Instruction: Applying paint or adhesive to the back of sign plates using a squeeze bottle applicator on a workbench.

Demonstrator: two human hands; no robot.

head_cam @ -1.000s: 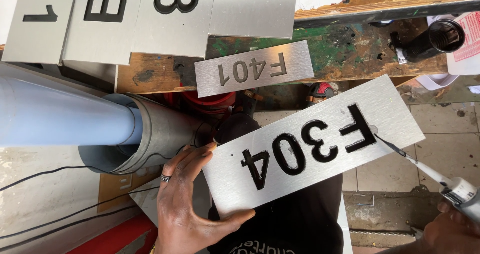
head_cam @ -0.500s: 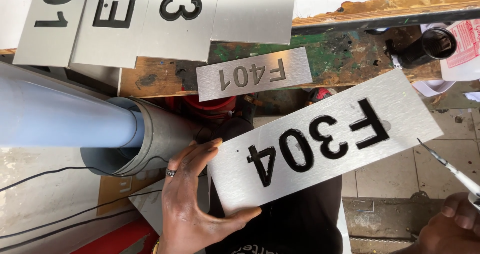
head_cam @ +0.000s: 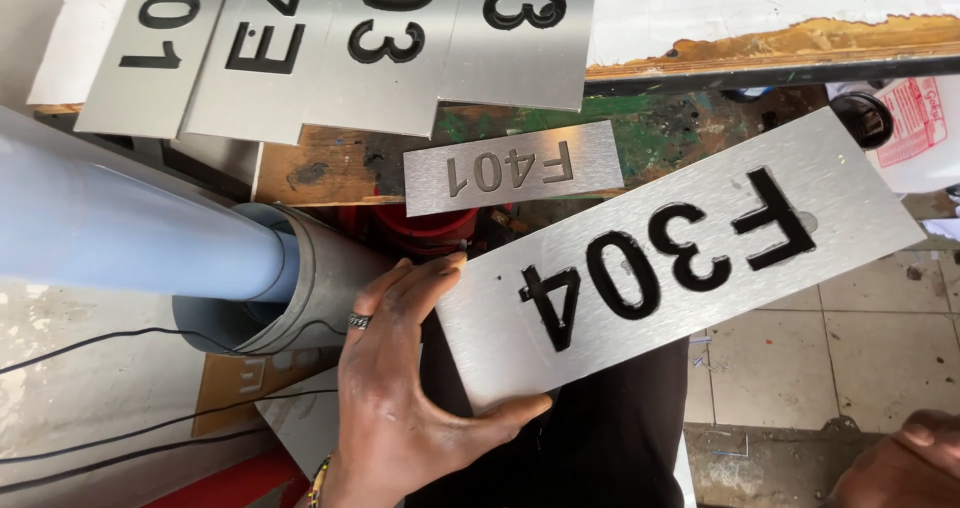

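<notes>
Gone is the nozzle tool; left hand (head_cam: 405, 408) grip spans the brushed metal sign (head_cam: 680, 258), right hand (head_cam: 900, 463) grip unclear.

Got my left hand (head_cam: 400, 408) gripping the near end of a long brushed-metal sign plate (head_cam: 680, 268) with black cut-out characters, tilted over my lap. My right hand (head_cam: 900, 463) is barely in view, bottom corner. A smaller plate (head_cam: 512, 167) sits on the paint-stained table (head_cam: 690, 128), more plates (head_cam: 340, 48) stacked above, grey pipe (head_cam: 120, 218) beside me.
</notes>
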